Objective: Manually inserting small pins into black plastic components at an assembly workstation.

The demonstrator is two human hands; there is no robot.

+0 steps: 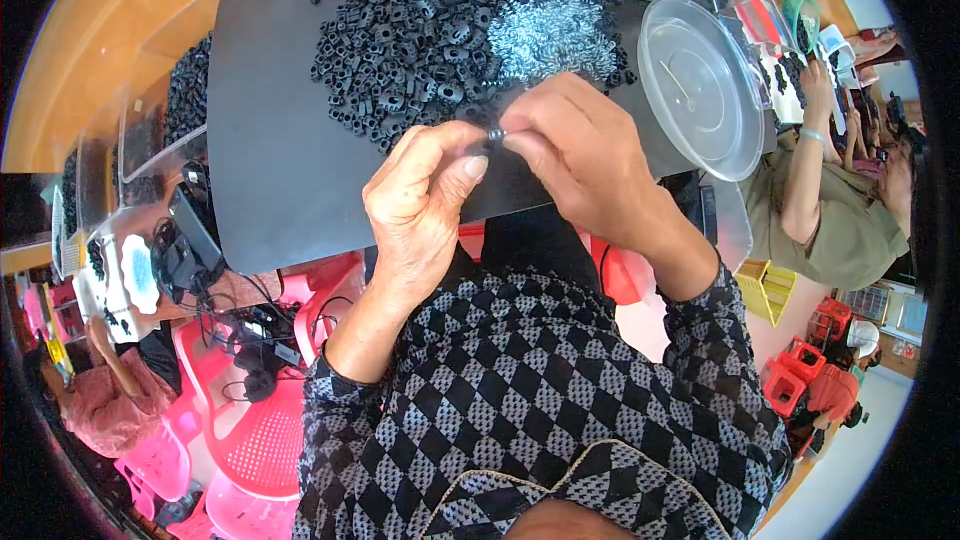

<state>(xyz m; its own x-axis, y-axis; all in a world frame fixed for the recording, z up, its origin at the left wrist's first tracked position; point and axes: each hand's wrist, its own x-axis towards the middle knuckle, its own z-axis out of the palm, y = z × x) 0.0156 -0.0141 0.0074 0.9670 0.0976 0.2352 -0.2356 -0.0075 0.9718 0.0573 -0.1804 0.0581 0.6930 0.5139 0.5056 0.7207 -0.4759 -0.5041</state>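
Over the near part of the dark table mat (270, 140), my left hand (408, 195) and my right hand (590, 155) meet fingertip to fingertip. Thumbs and forefingers of both pinch one small black plastic part (495, 137), which looks like a cord lock piece. Most of it is hidden by the fingers. Just beyond my hands spreads a big heap of small black plastic cord lock pieces (400, 45), many with oval holes. A pile of small silvery metal springs (555, 37) lies against the heap's right side, beyond my right hand.
A round clear plastic lid or tray (700, 90) lies to the right, with a thin yellowish strip in it. Clear bins of black parts (188, 90) stand at left. Pink plastic chairs (255, 440) are lower left. A co-worker in olive clothing (840, 210) sits at right.
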